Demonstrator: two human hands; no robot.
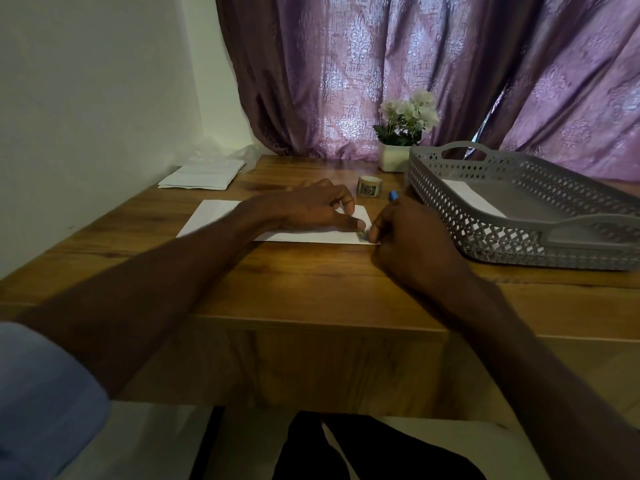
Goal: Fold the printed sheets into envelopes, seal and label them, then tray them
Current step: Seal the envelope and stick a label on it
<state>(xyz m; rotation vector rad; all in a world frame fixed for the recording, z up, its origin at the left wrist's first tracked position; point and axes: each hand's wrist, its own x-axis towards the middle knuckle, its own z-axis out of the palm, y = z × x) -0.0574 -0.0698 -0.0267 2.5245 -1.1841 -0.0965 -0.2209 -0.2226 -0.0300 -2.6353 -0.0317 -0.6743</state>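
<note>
Looking down from the head view: dark trousers (346, 448) at the bottom edge, a light blue sleeve (45, 393) rolled up on the left arm, both bare forearms reaching over the near edge of the wooden table (311, 289).

Right hand (412, 244) sits with fingers curled round a pen with a blue cap (393, 195); the cap pokes up behind the knuckles, and the tip is down at the right end of the envelope, though the tip itself is mostly hidden. Left hand (315, 209) lies flat on the white envelope (214, 216), fingers mostly straight, thumb stretched along the paper toward the pen tip, pressing it down. Index finger looks slightly bent; it holds nothing.

Envelope lies flat on the table, long side across, centre of the tabletop, partly covered by the left hand and wrist. Any writing on it is too small to read.

Just behind the hands, a small roll of tape (369, 186) stands on the table, printed mark on its side. Right of that, a grey perforated plastic tray (450, 202) with cut-out handles, resting on the table; white envelope or sheet (471, 199) lies inside it, near the left wall.

Far left, near the wall, a loose stack of white sheets (204, 174) with some clear plastic wrap (242, 154) behind it. Back centre, white pot with white flowers (405, 133), just beside the tray's far corner. Purple patterned curtain (346, 64) hangs behind everything.
</note>
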